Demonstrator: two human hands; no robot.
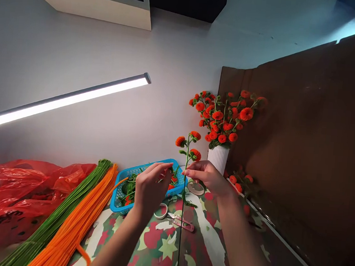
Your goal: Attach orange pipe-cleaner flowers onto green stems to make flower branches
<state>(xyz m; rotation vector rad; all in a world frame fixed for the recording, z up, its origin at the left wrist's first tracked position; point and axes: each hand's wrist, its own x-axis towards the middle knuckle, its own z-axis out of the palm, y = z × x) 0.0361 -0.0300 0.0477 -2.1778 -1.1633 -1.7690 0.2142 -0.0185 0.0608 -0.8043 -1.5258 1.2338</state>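
Observation:
My right hand (206, 177) pinches the green stem of a pipe-cleaner flower sprig (188, 148) held upright, with three orange blossoms at its top. My left hand (151, 187) is beside it, fingers curled and pinched toward the stem over a blue basket (117, 200); a small orange and green piece shows at its fingertips, too small to name. A roll of tape (195, 187) lies just below my right hand. Small pink snips (182, 222) and a white tape ring (160, 212) lie on the patterned cloth (168, 251) under my hands.
A white ribbed vase (218, 157) full of orange pipe-cleaner flowers (224, 116) stands behind. Bundles of green (57, 217) and orange pipe cleaners (78, 223) lie at left beside a red plastic bag (13, 194). A brown board (311, 151) walls the right side; a light bar (66, 97) hangs above.

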